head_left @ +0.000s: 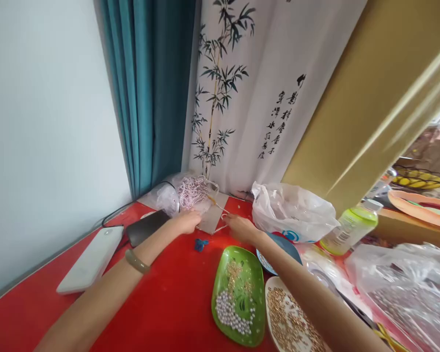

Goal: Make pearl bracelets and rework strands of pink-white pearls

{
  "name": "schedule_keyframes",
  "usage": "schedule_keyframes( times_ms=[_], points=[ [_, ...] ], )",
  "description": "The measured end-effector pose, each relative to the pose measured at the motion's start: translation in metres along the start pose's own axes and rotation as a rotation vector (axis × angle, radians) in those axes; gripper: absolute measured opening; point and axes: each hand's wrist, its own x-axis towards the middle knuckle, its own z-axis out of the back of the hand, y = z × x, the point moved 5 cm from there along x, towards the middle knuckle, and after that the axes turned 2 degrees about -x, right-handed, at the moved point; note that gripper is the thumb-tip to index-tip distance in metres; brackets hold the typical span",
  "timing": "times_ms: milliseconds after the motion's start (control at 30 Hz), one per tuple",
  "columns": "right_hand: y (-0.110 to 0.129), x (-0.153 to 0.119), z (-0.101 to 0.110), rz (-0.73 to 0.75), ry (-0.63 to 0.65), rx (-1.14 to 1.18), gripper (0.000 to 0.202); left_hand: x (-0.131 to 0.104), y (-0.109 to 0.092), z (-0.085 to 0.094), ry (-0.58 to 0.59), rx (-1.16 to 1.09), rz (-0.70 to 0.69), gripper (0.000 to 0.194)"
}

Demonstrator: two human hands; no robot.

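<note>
My left hand (187,221) reaches to the near edge of a pile of pink bead strands (192,191), its fingers closed, with what they hold too small to make out. Beside a flat grey-beige piece (210,218), my right hand (241,228) pinches a thin pale beaded strand (223,209). A small blue item (201,244) lies on the red table just in front of the hands. Closer to me is a green tray (238,293) with pearl-like beads and small gold pieces.
A white dish (275,282) of gold beads and a blue plate (286,247) sit under my right forearm. Farther right are a white plastic bag (293,215), a green-labelled bottle (351,227) and scissors (390,338). At left lie a white box (91,260) and a black object (146,227).
</note>
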Motion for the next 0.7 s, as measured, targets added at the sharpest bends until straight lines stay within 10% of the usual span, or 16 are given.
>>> schedule_keyframes(
  times_ms=[267,433,700],
  points=[
    [-0.023,0.024,0.0,0.016,0.031,-0.182,0.024,0.014,0.022,0.012,0.141,-0.126,-0.07,0.01],
    [-0.055,0.03,0.032,-0.159,0.012,-0.196,0.027,0.042,0.048,0.033,-0.139,-0.099,0.089,0.024],
    [0.011,0.136,0.03,-0.166,-0.132,-0.081,0.034,0.047,0.072,0.031,-0.211,0.077,0.227,0.057]
  ],
)
